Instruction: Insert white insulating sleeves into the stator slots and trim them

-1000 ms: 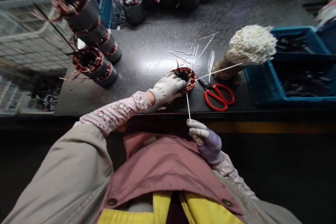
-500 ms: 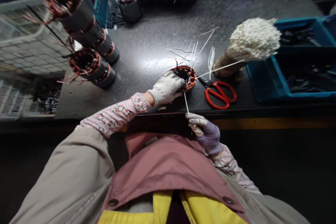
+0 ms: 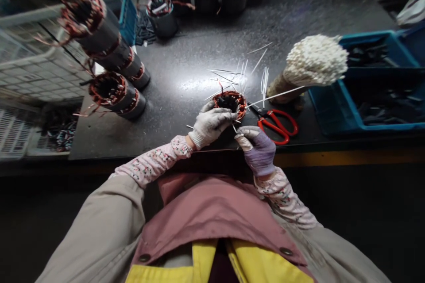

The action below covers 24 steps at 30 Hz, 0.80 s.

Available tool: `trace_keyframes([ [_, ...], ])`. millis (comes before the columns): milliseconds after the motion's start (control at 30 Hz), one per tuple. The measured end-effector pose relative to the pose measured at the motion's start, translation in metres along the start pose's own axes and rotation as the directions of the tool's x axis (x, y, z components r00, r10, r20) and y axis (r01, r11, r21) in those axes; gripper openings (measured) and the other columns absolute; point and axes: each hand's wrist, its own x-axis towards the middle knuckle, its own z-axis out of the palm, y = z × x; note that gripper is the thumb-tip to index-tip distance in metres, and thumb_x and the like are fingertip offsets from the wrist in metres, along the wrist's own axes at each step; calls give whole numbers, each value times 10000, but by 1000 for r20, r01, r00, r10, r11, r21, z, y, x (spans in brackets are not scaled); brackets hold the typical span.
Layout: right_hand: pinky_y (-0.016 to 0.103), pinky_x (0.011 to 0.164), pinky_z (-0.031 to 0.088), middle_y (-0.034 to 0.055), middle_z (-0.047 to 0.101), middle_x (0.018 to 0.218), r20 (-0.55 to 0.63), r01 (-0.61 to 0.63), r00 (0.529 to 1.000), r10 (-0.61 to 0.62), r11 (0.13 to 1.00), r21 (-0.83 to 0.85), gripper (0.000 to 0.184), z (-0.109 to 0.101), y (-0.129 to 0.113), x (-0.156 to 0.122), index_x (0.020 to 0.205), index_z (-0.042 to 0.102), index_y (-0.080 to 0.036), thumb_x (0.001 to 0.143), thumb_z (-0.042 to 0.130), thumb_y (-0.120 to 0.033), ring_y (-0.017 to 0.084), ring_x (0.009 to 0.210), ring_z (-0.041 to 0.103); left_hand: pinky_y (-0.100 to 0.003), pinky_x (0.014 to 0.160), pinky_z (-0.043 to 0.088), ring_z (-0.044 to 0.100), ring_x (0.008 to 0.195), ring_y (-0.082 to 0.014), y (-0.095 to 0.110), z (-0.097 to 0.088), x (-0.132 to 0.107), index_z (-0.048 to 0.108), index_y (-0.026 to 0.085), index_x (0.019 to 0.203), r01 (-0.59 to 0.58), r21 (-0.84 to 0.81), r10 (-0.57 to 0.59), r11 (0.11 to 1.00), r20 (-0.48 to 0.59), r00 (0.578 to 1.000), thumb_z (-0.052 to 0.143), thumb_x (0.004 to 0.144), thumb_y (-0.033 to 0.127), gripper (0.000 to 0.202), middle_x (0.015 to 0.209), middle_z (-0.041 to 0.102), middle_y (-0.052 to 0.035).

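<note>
1. My left hand (image 3: 212,124), in a grey-white knit glove, was curled around the near-left rim of the small stator (image 3: 231,102). The fingers were closed onto the copper winding and the thumb was tucked low.
2. The small stator sat on the dark bench (image 3: 199,53), close to its front edge and directly ahead of me. Its open bore faced up.
3. My right hand (image 3: 257,148), in a purple-backed glove, had its fingertips pressed together on a thin white strip (image 3: 234,128). Only a short end showed, pointing at the stator's near side.
4. The two hands were almost touching, just below the stator.
5. Red-handled scissors (image 3: 278,124) lay flat just to the right of the stator, blades toward it.
6. Loose white strips (image 3: 244,68) were scattered on the bench just behind the stator.
7. A thick bundle of white strips (image 3: 314,59) leaned to the right of them, with one long strip lying from its base toward the stator.
8. A blue bin (image 3: 328,110) stood at far right, holding dark parts I could not make out.
9. On the left, a larger wound stator (image 3: 114,93) stood near a tilted stack of stators (image 3: 99,31).
10. A white crate (image 3: 33,64) sat beyond them, at the left edge.
</note>
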Motion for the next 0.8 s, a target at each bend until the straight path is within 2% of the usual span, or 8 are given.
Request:
trace_keyframes([
  [100, 268, 732, 567, 28, 721, 808, 60, 64, 997, -58, 992, -112, 77, -5, -7, 11, 808, 701, -205, 840, 659, -261, 143, 754, 684, -398, 1141, 323, 705, 993, -132, -2, -1, 3, 722, 270, 985, -71, 1, 71, 997, -8, 997, 531, 968, 328, 200, 960, 775, 15],
  [200, 274, 697, 557, 32, 714, 749, 123, -31, 991, 58, 978, -204, 145, -1, 0, 25, 773, 707, -200, 833, 651, -319, 156, 699, 672, -398, 1141, 320, 704, 1000, -129, -2, -3, 4, 724, 269, 988, -89, -4, 89, 996, -8, 996, 519, 974, 327, 213, 975, 775, 16],
  [267, 286, 676, 553, 39, 710, 719, 186, -113, 969, 162, 962, -249, 185, 2, 6, 32, 749, 705, -195, 814, 650, -360, 166, 661, 658, -393, 1130, 332, 697, 1022, -126, -2, -3, 4, 725, 272, 982, -74, -4, 74, 997, 7, 997, 506, 979, 320, 225, 1004, 771, 16],
  [333, 293, 674, 548, 45, 708, 711, 245, -145, 945, 218, 947, -286, 210, 1, 8, 35, 733, 699, -197, 806, 639, -384, 171, 652, 649, -390, 1121, 341, 688, 1047, -122, -1, -4, 4, 726, 281, 985, -43, 0, 43, 999, 49, 998, 496, 981, 316, 233, 1034, 766, 17],
  [500, 287, 691, 539, 28, 709, 749, 276, -69, 951, 138, 967, -246, 211, -13, -6, 31, 743, 694, -223, 836, 603, -390, 163, 694, 652, -384, 1113, 347, 684, 1064, -117, 0, -5, 5, 723, 296, 1009, 2, 1, -2, 1000, 109, 994, 495, 982, 327, 232, 1038, 765, 21],
  [567, 290, 694, 536, 30, 710, 756, 260, -91, 952, 162, 960, -266, 208, -13, -7, 31, 757, 699, -221, 838, 610, -390, 166, 699, 654, -384, 1118, 342, 681, 1072, -116, 1, -6, 5, 722, 296, 1013, 0, 12, -2, 1000, 127, 992, 494, 984, 326, 231, 1049, 763, 22],
  [700, 303, 714, 531, 46, 715, 779, 333, -137, 906, 264, 923, -359, 208, -3, 4, 38, 783, 705, -202, 828, 620, -386, 187, 728, 663, -388, 1135, 325, 664, 1107, -117, 1, -7, 6, 717, 294, 1027, 0, 48, -7, 999, 152, 988, 493, 984, 312, 229, 1084, 754, 21],
  [800, 316, 723, 502, 77, 717, 870, 358, -23, 902, 241, 855, -518, 253, 1, 7, 44, 878, 714, -192, 859, 584, -408, 212, 797, 659, -387, 1135, 329, 664, 1112, -121, -1, -6, 7, 720, 289, 1023, 9, 44, -16, 999, 175, 984, 496, 980, 307, 229, 1084, 754, 18],
])
